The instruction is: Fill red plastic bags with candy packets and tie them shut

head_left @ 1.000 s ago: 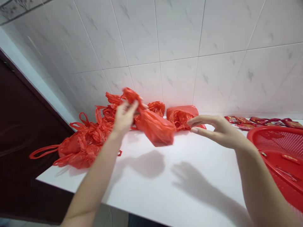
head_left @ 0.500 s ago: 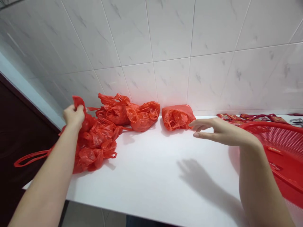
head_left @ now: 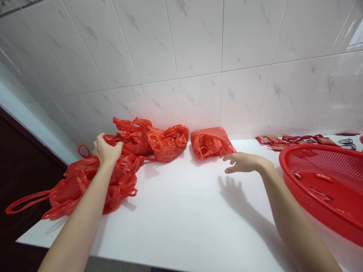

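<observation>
My left hand (head_left: 107,150) is over a heap of red plastic bags (head_left: 76,181) at the left of the white table, thumb and fingers apart. The fingertips are partly hidden, and the hand appears to touch the bags. My right hand (head_left: 242,162) hovers above the table with its fingers apart and holds nothing. Close to its fingertips, a folded red plastic bag (head_left: 210,143) lies against the wall. Two more bulging red bags, one in the middle (head_left: 168,143) and one beside it (head_left: 136,138), stand along the wall.
A large red plastic basket (head_left: 295,172) with a few small packets in it stands at the right. Behind it lie several red snack packets (head_left: 296,139) and a pair of scissors (head_left: 347,142). The tiled wall (head_left: 198,98) bounds the white table (head_left: 181,211) at the back.
The red bag that my left hand held up has come down onto the heap, and that hand has moved right and lower. My right hand has shifted slightly down. The view has turned slightly right.
</observation>
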{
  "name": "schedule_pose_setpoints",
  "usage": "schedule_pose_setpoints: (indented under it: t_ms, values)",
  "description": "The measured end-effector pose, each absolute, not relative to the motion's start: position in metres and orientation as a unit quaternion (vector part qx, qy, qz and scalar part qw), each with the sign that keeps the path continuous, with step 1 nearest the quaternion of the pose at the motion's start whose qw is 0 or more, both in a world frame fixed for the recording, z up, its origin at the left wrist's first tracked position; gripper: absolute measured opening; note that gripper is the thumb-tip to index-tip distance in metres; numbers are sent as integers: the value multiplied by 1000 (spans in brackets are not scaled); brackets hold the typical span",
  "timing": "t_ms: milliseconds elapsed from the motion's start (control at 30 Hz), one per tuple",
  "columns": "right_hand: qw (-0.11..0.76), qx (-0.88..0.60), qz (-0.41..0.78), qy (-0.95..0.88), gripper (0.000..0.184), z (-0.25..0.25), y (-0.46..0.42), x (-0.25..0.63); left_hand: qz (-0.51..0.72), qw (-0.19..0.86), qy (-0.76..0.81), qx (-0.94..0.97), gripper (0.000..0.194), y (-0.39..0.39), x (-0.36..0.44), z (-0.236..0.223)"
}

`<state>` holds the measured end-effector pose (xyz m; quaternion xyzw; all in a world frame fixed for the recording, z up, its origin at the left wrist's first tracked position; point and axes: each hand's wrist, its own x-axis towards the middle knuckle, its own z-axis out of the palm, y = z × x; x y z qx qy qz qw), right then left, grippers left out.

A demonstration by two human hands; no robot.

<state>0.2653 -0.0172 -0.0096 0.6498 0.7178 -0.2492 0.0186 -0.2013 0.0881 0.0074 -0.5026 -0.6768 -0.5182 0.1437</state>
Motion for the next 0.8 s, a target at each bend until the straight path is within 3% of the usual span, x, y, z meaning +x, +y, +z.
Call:
schedule_pose_setpoints:
  t_ms: [100,267,367,500,633,800]
  values:
    - [79,660,-237,708,65,-25,-5,253,-565,158,-623,-518,58,85,-162,16]
    - [115,638,-271,711,67,-47,9,230,-534,91,-428,-723,17,78,-71,-6]
    - [120,622,-297,714,81,-54,13,229,-395,-22,-367,-842,21,69,-5,-46]
    - [116,603,-333,715,95,-61,16,236,-209,-64,-395,-892,33,60,68,-95]
    - [99,588,-374,710,95,-65,16,239,-214,-93,-468,-852,49,68,103,-113]
    - [106,597,-391,693,108,-67,20,236,-280,-103,-454,-840,46,81,98,-98]
